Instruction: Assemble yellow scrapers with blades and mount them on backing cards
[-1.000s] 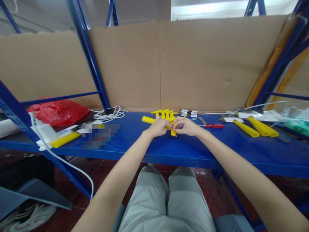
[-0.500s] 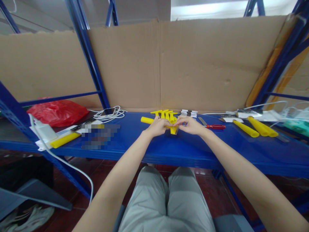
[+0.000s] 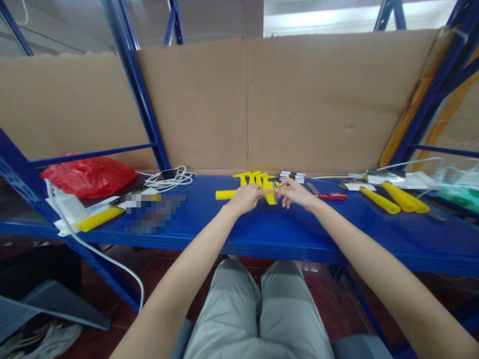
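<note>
Blue shelf [image 3: 318,229], yellow scraper head [image 3: 270,197] between hands [image 3: 245,199] [image 3: 295,193]

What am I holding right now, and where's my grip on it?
Your left hand grips the yellow tool by its handle, close to the wide head; whether your right hand holds anything is unclear.

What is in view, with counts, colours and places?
Held tool: 1, yellow, centre
T-shaped pieces: about four, yellow, behind it
Packs: several, white, back centre
Slim tool: 1, red, centre right
Tubes: 4, yellow, three right, one left
Bag: 1, red, far left
Cable coil: 1, white, back left
Cardboard: count unclear, brown, backdrop
Shelf: 1, blue, centre
Left hand: 1, bare, on held tool
Right hand: 1, bare, by tool's edge
Trousered legs: 2, grey, below
</note>
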Tool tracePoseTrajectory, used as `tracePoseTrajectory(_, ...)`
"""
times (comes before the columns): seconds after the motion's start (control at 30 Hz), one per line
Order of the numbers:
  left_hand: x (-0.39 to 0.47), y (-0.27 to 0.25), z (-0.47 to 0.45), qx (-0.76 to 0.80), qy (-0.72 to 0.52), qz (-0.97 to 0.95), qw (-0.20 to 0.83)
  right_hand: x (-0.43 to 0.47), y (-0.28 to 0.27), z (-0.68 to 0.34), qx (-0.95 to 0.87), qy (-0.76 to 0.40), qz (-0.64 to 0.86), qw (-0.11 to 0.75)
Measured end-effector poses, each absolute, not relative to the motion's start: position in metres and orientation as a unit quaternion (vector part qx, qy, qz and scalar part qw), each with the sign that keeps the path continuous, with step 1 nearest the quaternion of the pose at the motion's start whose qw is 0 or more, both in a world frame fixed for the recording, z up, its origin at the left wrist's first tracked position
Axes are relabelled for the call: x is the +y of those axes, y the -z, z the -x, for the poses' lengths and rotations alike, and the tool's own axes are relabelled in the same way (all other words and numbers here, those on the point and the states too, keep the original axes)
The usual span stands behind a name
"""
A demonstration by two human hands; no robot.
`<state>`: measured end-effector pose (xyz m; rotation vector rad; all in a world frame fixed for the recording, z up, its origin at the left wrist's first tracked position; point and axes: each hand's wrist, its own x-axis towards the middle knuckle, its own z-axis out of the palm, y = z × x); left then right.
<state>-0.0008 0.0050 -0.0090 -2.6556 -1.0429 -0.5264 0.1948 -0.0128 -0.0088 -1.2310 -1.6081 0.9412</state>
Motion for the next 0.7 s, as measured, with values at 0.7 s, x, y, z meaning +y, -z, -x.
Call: tracePoseTrajectory(0.7,-0.005,0.008,-0.007,-0.347,0.208,0.905,0.129,-0.021,0.000,-0.182,-0.528,-0.516,0.456,0.497)
